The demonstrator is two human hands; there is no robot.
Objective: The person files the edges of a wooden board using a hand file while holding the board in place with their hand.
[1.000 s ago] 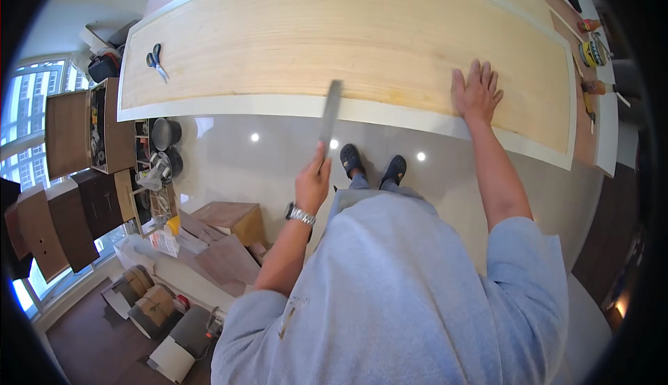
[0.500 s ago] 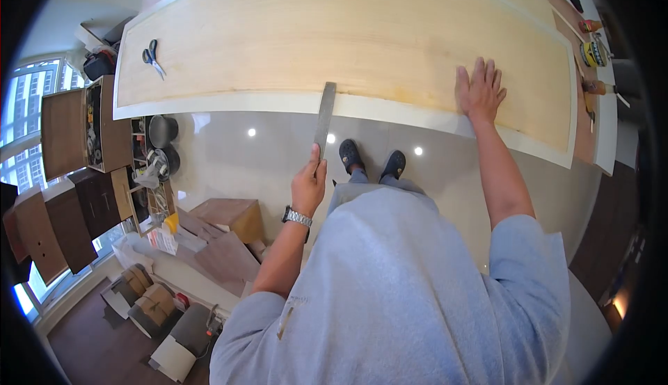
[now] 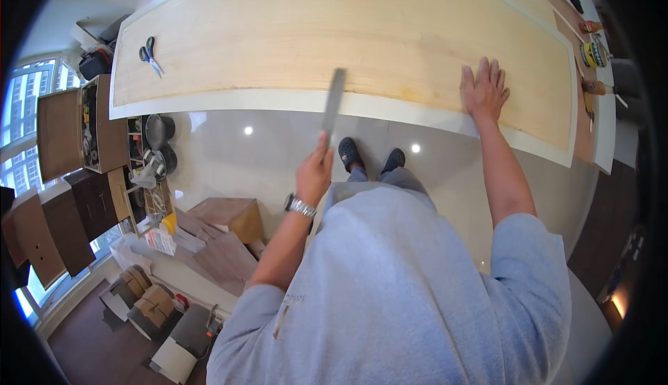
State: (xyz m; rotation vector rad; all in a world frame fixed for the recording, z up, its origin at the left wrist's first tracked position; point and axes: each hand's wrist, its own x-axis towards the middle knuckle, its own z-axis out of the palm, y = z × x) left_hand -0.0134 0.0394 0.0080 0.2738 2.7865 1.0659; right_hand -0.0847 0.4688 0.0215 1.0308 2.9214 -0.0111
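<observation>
A long pale wooden panel (image 3: 278,44) with a white border stretches across the upper part of the head view. My left hand (image 3: 314,173), with a watch at its wrist, is closed around the lower end of a flat metal file (image 3: 335,100). The file slants upward, and its far part overlaps the panel's white near edge. Flat on the panel's right side lies my right hand (image 3: 485,91), fingers spread. Scissors (image 3: 149,56) rest on the panel's left end, away from both hands.
At the far right a side surface carries a yellow can (image 3: 593,54), small bottles (image 3: 593,87) and other items. Cabinets (image 3: 115,124) and pots (image 3: 160,131) stand to the left. Below lie brown boards (image 3: 219,260) beside a box (image 3: 240,217).
My left hand and the file have moved up and slightly right, farther over the panel's near edge. My right hand stays spread on the panel.
</observation>
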